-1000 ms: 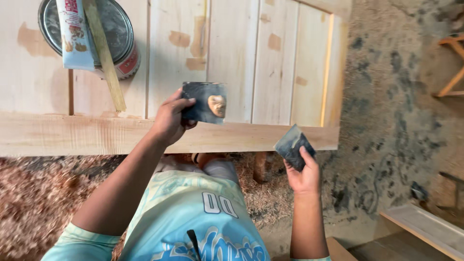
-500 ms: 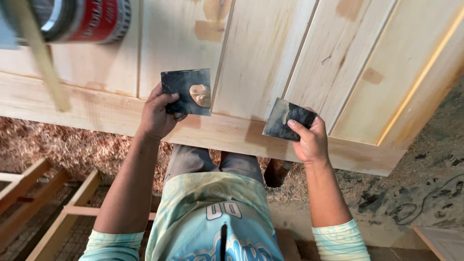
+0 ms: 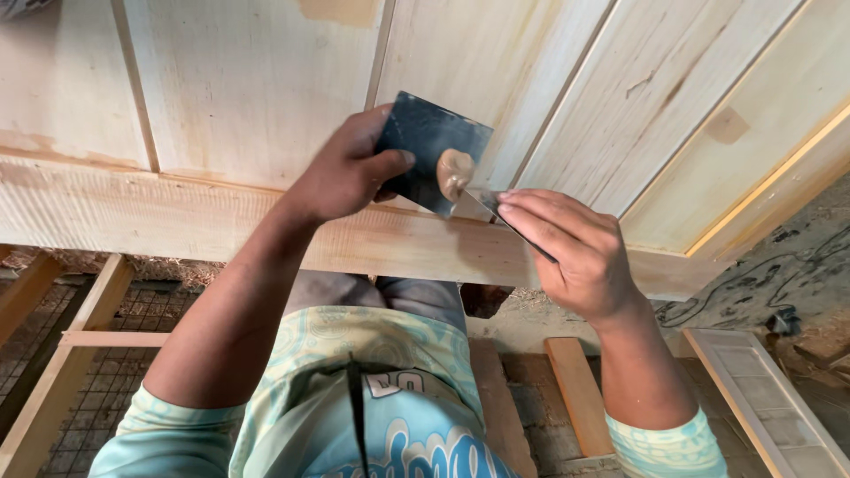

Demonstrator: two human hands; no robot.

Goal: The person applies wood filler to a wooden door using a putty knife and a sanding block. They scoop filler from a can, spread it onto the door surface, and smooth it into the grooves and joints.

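My left hand (image 3: pixel 341 173) grips a dark square scraper plate (image 3: pixel 425 146) that carries a dab of tan wood filler (image 3: pixel 453 171) near its right edge. My right hand (image 3: pixel 575 252) holds a second thin dark blade (image 3: pixel 505 217), mostly hidden under the fingers, with its tip touching the filler dab. Both hands hover over the pale wooden panelled door (image 3: pixel 257 80) lying flat, near its front rail (image 3: pixel 133 212).
Patches of tan filler (image 3: pixel 726 124) mark the door boards. Below the door edge lie a wooden frame (image 3: pixel 71 354) on a tiled floor at left, a short wood strip (image 3: pixel 580 394) and a louvred panel (image 3: pixel 761 398) at right.
The view has closed in on the door. My right hand has come left from the front rail and brought its blade against the filler on the plate in my left hand.
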